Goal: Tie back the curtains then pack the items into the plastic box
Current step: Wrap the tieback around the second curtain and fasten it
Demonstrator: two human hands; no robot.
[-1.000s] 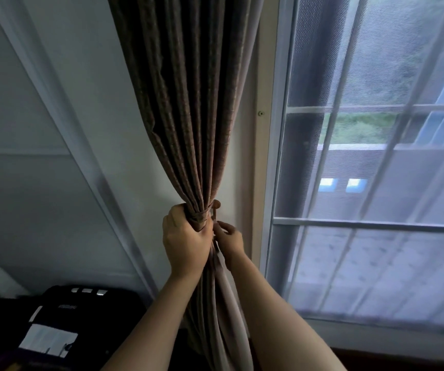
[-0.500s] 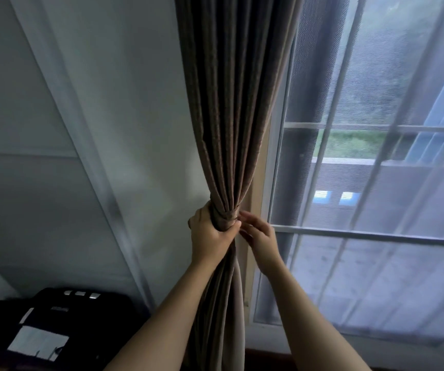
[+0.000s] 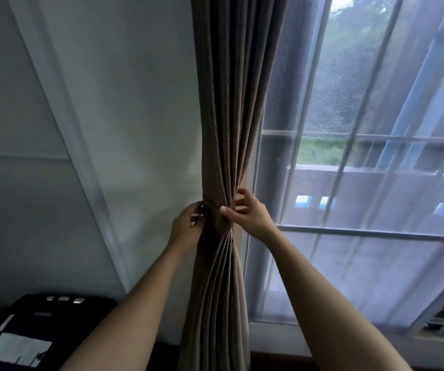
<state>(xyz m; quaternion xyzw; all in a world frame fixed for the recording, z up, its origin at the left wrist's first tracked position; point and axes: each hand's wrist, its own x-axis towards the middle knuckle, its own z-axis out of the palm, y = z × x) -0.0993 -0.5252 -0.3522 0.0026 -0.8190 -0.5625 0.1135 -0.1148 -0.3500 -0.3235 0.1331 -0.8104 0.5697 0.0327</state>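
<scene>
A brown pleated curtain (image 3: 231,116) hangs beside the window, gathered into a narrow bundle at waist height. A band of the same brown fabric, the tieback (image 3: 217,219), wraps the bundle there. My left hand (image 3: 187,228) is at the band's left edge with its fingers curled against the fabric. My right hand (image 3: 245,214) is on the right side, thumb pressed on the front of the band and fingers spread behind the curtain. The plastic box is not in view.
A window (image 3: 362,170) with a mesh screen and horizontal bars fills the right side. A white wall (image 3: 124,129) lies to the left. A black case (image 3: 36,328) with a white label sits at the lower left.
My left hand has let go of its full grip round the bundle and moved to the band's left edge. My right hand has come forward onto the band. The view shifted left.
</scene>
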